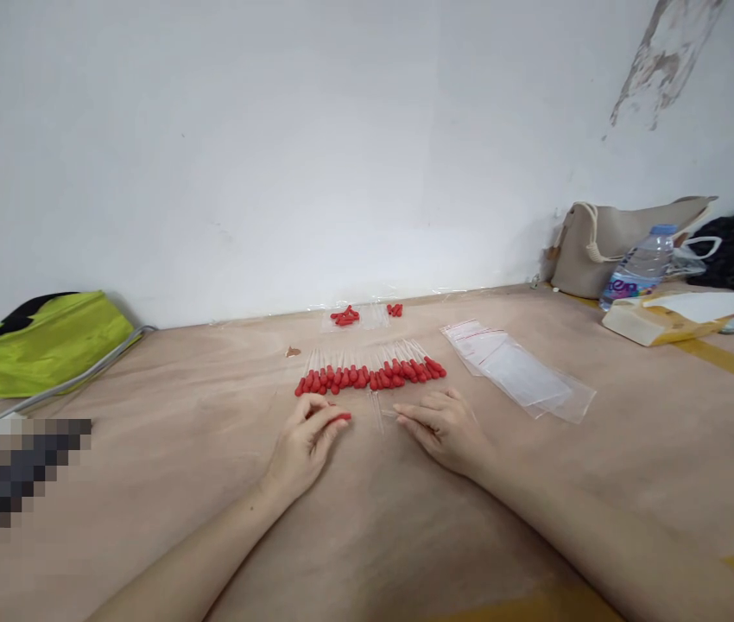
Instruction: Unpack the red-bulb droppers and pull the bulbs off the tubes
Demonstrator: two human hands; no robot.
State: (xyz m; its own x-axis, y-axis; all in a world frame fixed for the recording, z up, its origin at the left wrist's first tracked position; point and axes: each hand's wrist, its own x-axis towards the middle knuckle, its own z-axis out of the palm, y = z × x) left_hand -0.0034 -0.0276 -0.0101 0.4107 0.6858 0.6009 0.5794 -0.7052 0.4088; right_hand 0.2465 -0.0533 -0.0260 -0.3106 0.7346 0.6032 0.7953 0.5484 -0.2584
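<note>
My left hand pinches a small red rubber bulb between thumb and fingers. Opposite it, my right hand grips a thin clear tube by one end, its free end pointing left. The bulb and tube are apart. A couple of loose clear tubes lie between my hands. Just beyond stretches a row of droppers, red bulbs toward me and clear tubes toward the wall. Farther back lie a pile of red bulbs and a smaller cluster of red bulbs.
Flat zip bags lie right of the row. At the right stand a grey bag, a water bottle and an open paper box. A yellow-green pouch and a grey cable are at the left. The wall closes the back.
</note>
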